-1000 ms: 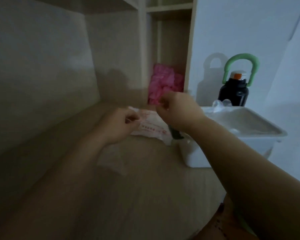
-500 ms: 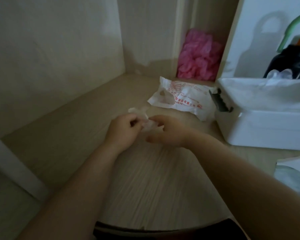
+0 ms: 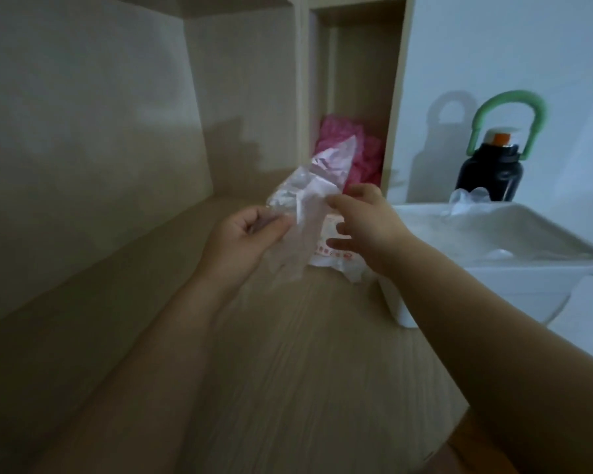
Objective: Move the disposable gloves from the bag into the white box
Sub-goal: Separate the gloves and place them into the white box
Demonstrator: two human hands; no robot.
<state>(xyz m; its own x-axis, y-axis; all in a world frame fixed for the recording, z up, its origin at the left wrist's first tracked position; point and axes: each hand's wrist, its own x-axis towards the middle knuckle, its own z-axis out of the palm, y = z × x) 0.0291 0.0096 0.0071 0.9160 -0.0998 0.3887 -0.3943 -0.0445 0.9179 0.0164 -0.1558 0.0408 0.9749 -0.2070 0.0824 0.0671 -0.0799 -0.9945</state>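
Above a pale desk [image 3: 288, 354] with a fine straight wood grain, my 2 hands hold up 1 glove [image 3: 305, 200] of thin, clear, crinkled plastic film. It is see-through with a faint pink cast and rises to a point at the top. Its lower end hangs loose and wrinkled, off the desk.

My left hand [image 3: 250, 234] pinches the glove's left edge, thumb curled over the bent fingers. My right hand [image 3: 367, 227] meets the glove's right edge with thumb and forefinger closed on the film; its other fingers are spread and slack. The glove stretches between the 2 grips, most of it standing above my knuckles.

Behind and below the glove lies the bag [image 3: 339, 265], soft white plastic, flattened and creased on the desk, partly hidden by my right hand. It carries red printing, too blurred to read.

Just right of the bag stands the white box [image 3: 476, 289], smooth hard plastic, rectangular with rounded corners and a broad flat rim. Crumpled clear plastic [image 3: 466, 201] shows over its far edge; more pale film lies inside, blurred.

Behind the box, a black bottle [image 3: 488, 176] with a green loop handle and an orange-and-white cap stands against a white wall. At the back of the desk, a light wooden shelf [image 3: 302, 97] has a narrow upright compartment with a ruffled pink bundle [image 3: 367, 162] at its base.
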